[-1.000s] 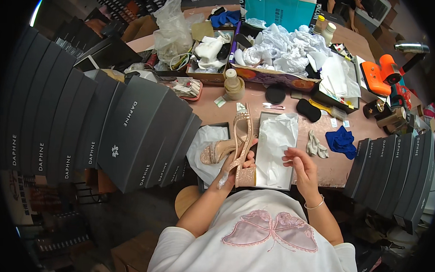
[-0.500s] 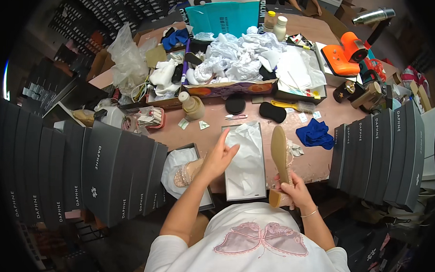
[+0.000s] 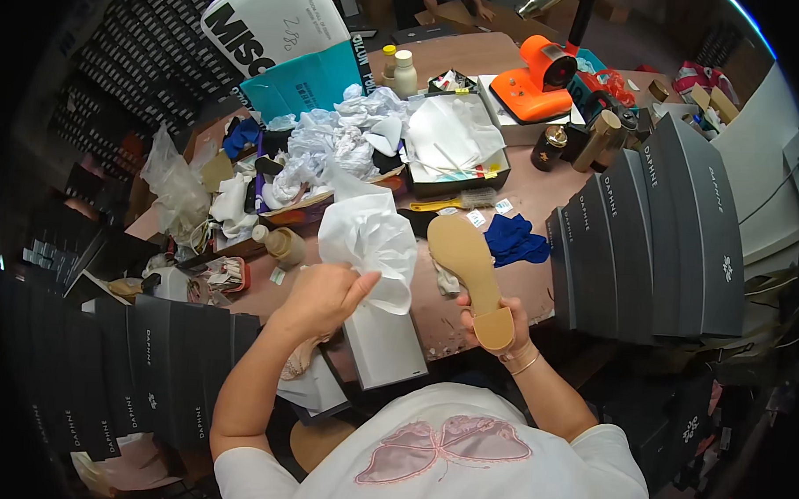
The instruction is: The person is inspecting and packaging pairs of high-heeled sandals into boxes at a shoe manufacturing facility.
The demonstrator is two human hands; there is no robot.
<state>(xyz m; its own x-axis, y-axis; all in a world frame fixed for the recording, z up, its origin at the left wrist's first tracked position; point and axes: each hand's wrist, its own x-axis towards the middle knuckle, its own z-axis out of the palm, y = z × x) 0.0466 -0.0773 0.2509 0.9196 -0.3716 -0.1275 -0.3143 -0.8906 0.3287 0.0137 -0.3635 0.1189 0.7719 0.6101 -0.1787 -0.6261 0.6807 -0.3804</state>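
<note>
Left hand [image 3: 323, 295]: raised over the near left part of the table, its grip closed on a bunch of white tissue paper [image 3: 371, 240]; the paper rises crumpled above the fingers and hangs down just right of them.
Right hand [image 3: 494, 319]: at the near edge of the table, its grip closed around the heel end of a tan sandal [image 3: 467, 269].
Sandal: held sole up, heel near the person, toe pointing far and a little left; it sits just right of the tissue paper, apart from it.
White bag [image 3: 383, 346]: flat, lying on the table under the tissue paper, between the two hands, its near end over the table's edge.
Table [image 3: 533, 197]: pinkish-brown top, crowded at the far side.
Blue cloth [image 3: 512, 240]: on the table just right of the sandal's toe.
Brush [image 3: 463, 201]: yellow handle, lying far of the sandal.
Open box [image 3: 456, 146]: far middle, with white paper inside.
Orange tool [image 3: 539, 70]: far right, on the table.
Dark shoe boxes [image 3: 655, 232]: stood in a fanned row at the right; another row at the near left.
</note>
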